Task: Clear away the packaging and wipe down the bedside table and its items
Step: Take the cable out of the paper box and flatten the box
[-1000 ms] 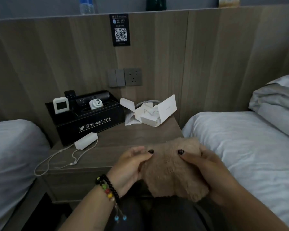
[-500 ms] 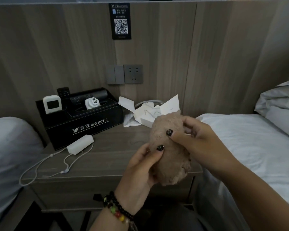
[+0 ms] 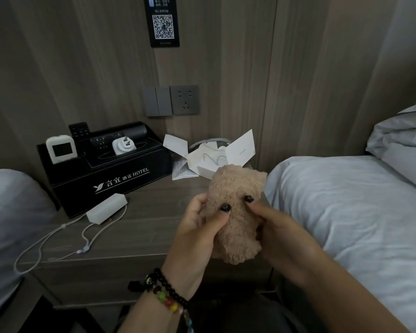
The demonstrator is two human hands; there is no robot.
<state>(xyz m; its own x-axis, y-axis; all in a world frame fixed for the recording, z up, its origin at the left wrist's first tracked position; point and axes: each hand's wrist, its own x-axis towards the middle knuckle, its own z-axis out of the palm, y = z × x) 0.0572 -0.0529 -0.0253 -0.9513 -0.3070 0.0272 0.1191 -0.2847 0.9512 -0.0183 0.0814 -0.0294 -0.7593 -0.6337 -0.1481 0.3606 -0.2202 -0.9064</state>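
While the left hand (image 3: 197, 234) and right hand (image 3: 277, 233) pinch a fluffy tan cloth (image 3: 235, 212) over the wooden bedside table's (image 3: 139, 227) bare front edge, opened white cardboard packaging (image 3: 209, 159) sits rearward; black hotel organiser box (image 3: 106, 174) holds remotes.

wall: wood panels (image 3: 82, 68) | beds (image 3: 346, 212) both sides, white linen | light: dim

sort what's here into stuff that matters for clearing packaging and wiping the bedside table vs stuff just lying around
Part of the job:
- brown fluffy cloth, held by left hand and right hand
- opened white packaging box
- leaflet
- bedside table
- black hotel organiser box
- white charger and cable

Just there:
- wall socket
- QR sign
- bed
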